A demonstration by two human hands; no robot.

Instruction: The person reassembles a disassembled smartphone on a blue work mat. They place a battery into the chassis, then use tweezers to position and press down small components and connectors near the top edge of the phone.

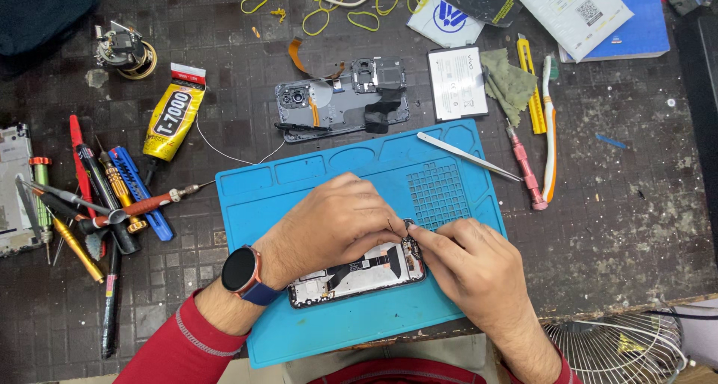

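Observation:
An opened phone (357,273) lies on a blue repair mat (359,174), its circuit boards and black ribbon exposed. My left hand (333,223), with a dark round watch on the wrist, rests over the phone's upper edge and pinches a thin black wire or cable end. My right hand (467,257) presses its fingertips on the phone's right end, next to the left fingers. Both hands touch the phone near its top-right corner.
Behind the mat lie a phone back frame (340,103), a white battery (457,83), a green cloth, tweezers (467,156), a pink screwdriver (526,167) and a toothbrush (550,122). At left lie a yellow glue tube (173,118) and several screwdrivers (97,197). A fan grille (621,346) is at bottom right.

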